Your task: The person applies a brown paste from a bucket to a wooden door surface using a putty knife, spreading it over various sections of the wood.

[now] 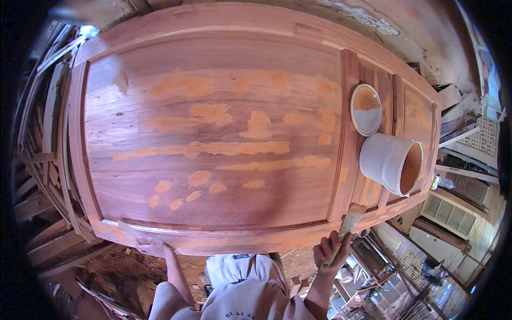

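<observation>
A large reddish-brown wooden panelled door (213,56) lies flat in front of me, with orange filler patches (229,148) across its big panel. My right hand (332,248) is closed around the handle of a putty knife (350,220) at the near edge. Its blade points away from me and carries filler. At the near left corner, my left hand (152,247) is closed on a flat scraper (128,229), partly hidden by the fingers. On the door's right part, a white bucket (376,159) lies on its side, orange inside. Beside it is a round, filler-smeared lid (366,110).
Stacked timber planks (50,114) stand along the left side. An old wall (421,26) runs behind the far edge. At the right are a plastic bottle (445,183), a paned window frame (449,214) and workshop clutter. Reddish dirt floor (186,264) shows below the near edge.
</observation>
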